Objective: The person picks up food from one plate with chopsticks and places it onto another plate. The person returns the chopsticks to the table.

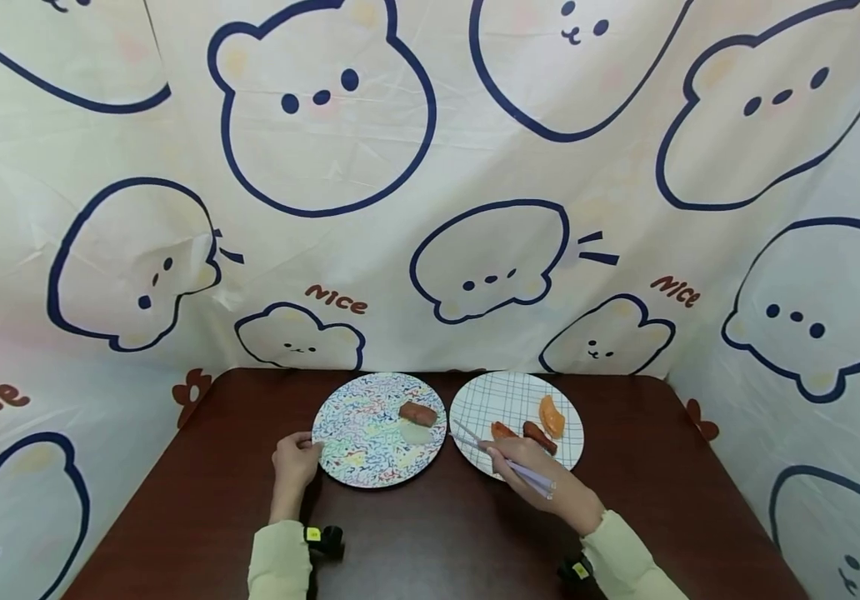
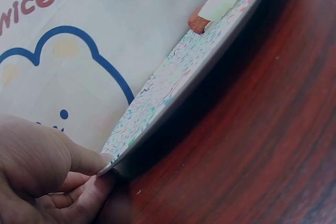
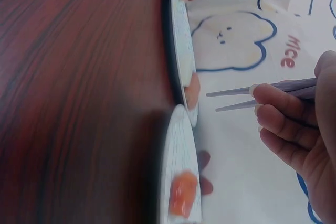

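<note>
My left hand [image 1: 297, 462] pinches the left rim of a round plate with a multicoloured speckled pattern [image 1: 358, 425], thumb on top and fingers beneath. On this plate lie a brown sausage-like piece [image 1: 418, 413] and a pale, whitish-green slice [image 1: 415, 433]. My right hand [image 1: 542, 477] holds a pair of light purple chopsticks [image 3: 229, 93] above a white plate with a grid pattern [image 1: 501, 396]. The chopstick tips stand slightly apart, with nothing between them. An orange wedge [image 1: 552, 418], a brown sausage-like piece [image 1: 539, 437] and a reddish-orange piece [image 3: 184, 193] lie on the grid plate.
Both plates stand side by side near the back edge of a dark brown wooden table [image 1: 430, 542]. A cream curtain with bear drawings [image 1: 385, 333] hangs behind and at both sides. Each wrist wears a black camera strap.
</note>
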Action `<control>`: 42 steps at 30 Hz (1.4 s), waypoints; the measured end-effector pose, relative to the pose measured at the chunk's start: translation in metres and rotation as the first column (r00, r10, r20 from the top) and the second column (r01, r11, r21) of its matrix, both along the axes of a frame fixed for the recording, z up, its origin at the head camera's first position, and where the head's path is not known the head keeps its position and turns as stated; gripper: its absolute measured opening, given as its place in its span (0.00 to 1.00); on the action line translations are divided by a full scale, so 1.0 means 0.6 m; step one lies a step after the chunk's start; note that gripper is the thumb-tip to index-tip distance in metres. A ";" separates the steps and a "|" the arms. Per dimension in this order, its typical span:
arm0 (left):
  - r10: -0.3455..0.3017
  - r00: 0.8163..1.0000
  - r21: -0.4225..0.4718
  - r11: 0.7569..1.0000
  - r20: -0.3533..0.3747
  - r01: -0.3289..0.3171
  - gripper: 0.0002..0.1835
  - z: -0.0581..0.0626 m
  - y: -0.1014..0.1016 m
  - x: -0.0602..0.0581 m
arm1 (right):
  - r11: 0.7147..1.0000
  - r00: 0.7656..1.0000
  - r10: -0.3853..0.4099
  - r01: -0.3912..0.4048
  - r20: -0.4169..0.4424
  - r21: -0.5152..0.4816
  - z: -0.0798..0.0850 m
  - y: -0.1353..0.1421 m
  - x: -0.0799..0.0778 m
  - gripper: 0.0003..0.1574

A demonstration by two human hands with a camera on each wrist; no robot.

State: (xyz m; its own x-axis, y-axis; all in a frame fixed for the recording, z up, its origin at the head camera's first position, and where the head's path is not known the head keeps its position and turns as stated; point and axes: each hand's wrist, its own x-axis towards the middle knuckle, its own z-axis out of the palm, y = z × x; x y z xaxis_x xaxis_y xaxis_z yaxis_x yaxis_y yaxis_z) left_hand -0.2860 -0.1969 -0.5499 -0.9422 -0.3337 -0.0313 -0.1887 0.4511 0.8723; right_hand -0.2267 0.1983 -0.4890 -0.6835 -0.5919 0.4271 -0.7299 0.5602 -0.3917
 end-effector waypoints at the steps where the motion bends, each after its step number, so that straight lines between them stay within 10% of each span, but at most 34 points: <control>1: 0.003 1.000 0.003 1.000 0.001 -0.003 0.21 0.001 -0.001 0.001 | 1.000 1.000 -0.004 0.004 -0.016 0.000 0.000 0.005 0.001 0.19; 15: -0.025 1.000 0.004 1.000 0.009 0.025 0.22 -0.003 -0.006 0.004 | 0.985 0.959 -0.173 0.174 0.225 0.015 -0.024 0.067 0.014 0.20; 23: -0.025 1.000 0.000 1.000 0.013 0.025 0.22 -0.004 -0.007 0.004 | 0.985 0.983 -0.147 0.155 0.109 -0.077 -0.047 0.094 0.027 0.16; 36: -0.017 1.000 -0.003 1.000 -0.008 0.017 0.21 -0.004 -0.005 -0.003 | 0.975 0.949 -0.167 0.200 0.268 -0.101 -0.039 0.105 0.041 0.20; 42: -0.018 1.000 -0.004 1.000 0.002 0.018 0.22 -0.002 -0.005 -0.001 | 0.978 0.966 -0.162 0.185 0.200 -0.100 -0.046 0.104 0.044 0.18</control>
